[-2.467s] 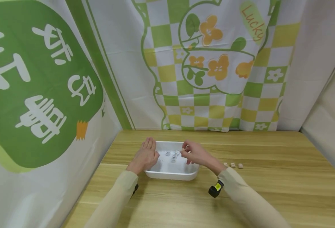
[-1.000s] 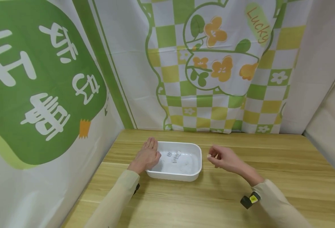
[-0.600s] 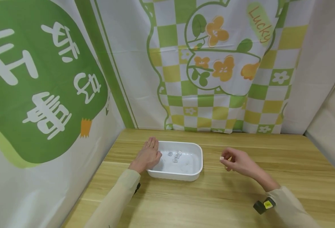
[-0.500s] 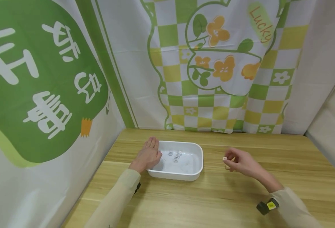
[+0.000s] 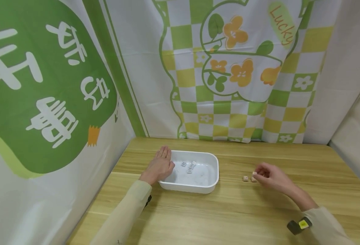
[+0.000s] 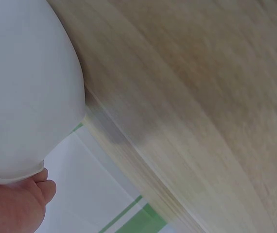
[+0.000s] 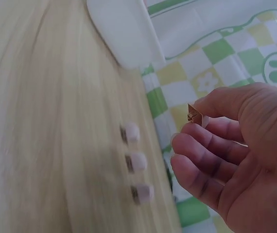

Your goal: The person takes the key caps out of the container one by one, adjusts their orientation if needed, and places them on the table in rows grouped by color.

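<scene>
A white rectangular tray point(image 5: 188, 188) stands on the wooden table, with several small grey-white square pieces point(image 5: 189, 170) lying in it. At its left end my left hand point(image 5: 157, 167) holds the rim, thumb on the inner side and the other fingers reaching along the outside. To the right of the tray, my right hand point(image 5: 274, 177) pinches a cream keycap point(image 7: 195, 115) between thumb and forefinger; its hollow underside shows in the right wrist view. Below and beside that hand, three more keycaps point(image 7: 138, 162) sit in a row on the table, one partly hidden in the head view.
Bare wooden tabletop point(image 5: 222, 214) lies between tray and person. A green and white printed curtain point(image 5: 198, 109) hangs along the table's back edge, and another printed cloth point(image 5: 75, 102) hangs on the left.
My right hand has moved from over the tray to the right, carrying the keycap to the row on the table. My left hand has stayed on the tray's left end.
</scene>
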### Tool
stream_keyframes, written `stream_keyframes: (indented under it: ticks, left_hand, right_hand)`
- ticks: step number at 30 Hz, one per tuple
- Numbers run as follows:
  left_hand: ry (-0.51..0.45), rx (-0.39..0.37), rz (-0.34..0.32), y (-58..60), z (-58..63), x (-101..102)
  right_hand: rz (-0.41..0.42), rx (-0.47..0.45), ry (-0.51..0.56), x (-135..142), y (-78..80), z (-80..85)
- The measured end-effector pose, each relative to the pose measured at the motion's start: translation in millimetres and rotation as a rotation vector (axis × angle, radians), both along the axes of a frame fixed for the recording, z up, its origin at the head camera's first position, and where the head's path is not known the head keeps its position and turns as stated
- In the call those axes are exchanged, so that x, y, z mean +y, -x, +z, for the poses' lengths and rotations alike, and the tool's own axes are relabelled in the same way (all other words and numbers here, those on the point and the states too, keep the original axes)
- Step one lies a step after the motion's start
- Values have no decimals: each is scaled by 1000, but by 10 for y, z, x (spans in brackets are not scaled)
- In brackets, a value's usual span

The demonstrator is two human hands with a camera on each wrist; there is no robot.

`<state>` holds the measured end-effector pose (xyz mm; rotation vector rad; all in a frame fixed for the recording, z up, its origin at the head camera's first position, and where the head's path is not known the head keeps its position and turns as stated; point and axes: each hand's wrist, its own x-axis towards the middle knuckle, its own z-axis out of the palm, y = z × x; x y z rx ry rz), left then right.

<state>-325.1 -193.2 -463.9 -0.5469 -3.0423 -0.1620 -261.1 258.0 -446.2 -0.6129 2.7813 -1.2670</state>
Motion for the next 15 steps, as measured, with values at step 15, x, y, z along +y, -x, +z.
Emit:
stream_keyframes:
  ticks: [15]
  left_hand:
    - [-9, 16, 1, -8, 4, 5]
  right_hand:
    - [-24, -33, -75, 359, 52, -223]
